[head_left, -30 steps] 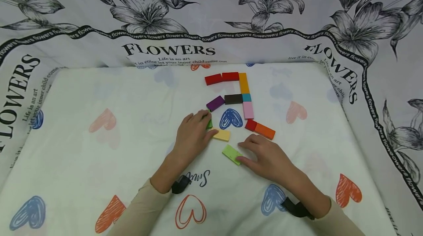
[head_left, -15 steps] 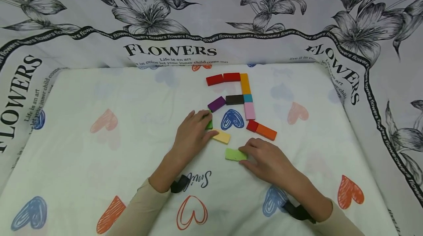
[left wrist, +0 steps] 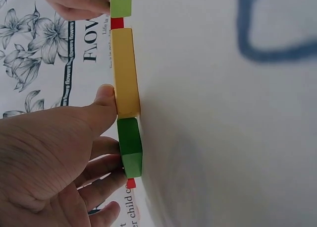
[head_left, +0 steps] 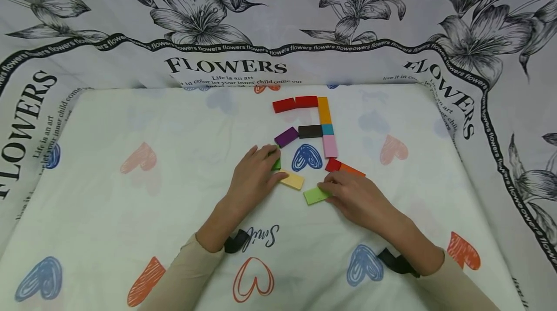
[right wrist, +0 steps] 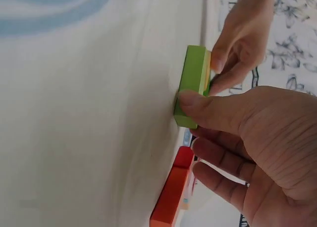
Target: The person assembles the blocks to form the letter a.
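Note:
In the head view my right hand (head_left: 359, 199) pinches one end of a light green block (head_left: 315, 196) between thumb and fingers. This block lies just below and right of a yellow block (head_left: 293, 180). My left hand (head_left: 254, 174) rests against the yellow block with its thumb and against a green block (left wrist: 131, 146) with its fingers. In the head view those fingers partly cover the green block. The left wrist view shows the yellow and green blocks end to end. A red block (head_left: 333, 165) and an orange block (head_left: 353, 170), partly hidden, lie beyond my right hand.
Purple (head_left: 286, 137), black (head_left: 310, 131), teal (head_left: 328, 129), pink (head_left: 330, 146), amber (head_left: 324, 111) and two red blocks (head_left: 306, 102) form a bent line farther back. All lie on a white heart-printed cloth (head_left: 183, 195) with a flower-printed border.
My right hand has turned the light green block and moved it up and to the right, toward the red and orange blocks. The left hand has stayed on the yellow and green blocks.

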### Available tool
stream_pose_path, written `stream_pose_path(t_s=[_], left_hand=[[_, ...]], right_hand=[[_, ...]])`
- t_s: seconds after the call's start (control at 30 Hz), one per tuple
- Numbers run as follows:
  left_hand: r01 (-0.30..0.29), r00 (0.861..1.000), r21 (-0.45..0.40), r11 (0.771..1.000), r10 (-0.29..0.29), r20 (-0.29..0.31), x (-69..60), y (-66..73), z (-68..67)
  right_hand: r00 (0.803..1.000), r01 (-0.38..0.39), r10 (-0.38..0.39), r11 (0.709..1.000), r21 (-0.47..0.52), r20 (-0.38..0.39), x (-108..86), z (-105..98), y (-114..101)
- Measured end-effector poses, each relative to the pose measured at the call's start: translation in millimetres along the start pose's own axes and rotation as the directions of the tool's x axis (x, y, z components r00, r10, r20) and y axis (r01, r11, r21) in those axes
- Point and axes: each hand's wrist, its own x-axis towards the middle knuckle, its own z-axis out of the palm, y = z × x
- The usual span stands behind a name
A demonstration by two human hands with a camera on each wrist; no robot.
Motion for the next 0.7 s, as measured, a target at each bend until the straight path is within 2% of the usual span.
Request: stream_pose_path(t_s=[0.17, 0.37, 0.7], left_hand=[[0.010, 1.000, 0.010, 1.000, -0.010, 0.007, -0.2, -0.9, -1.6], [0.012, 1.000, 0.012, 1.000, -0.012, 0.007, 0.8, -1.9, -0.3], [-0.005, 1.000, -0.001, 1.000, 0.005, 0.010, 1.2, -0.1, 1.4]], right_hand=[[0.999, 0.037, -0.037, 0.999, -0.021, -0.006, 9.5, -0.3, 6.1], [0.999, 0.047, -0.047, 0.997, -0.060, -0.005, 20.6, -4.2, 10.0], [0.998, 0.052, -0.054, 0.997, -0.060, -0.026, 26.0, -5.4, 17.2]])
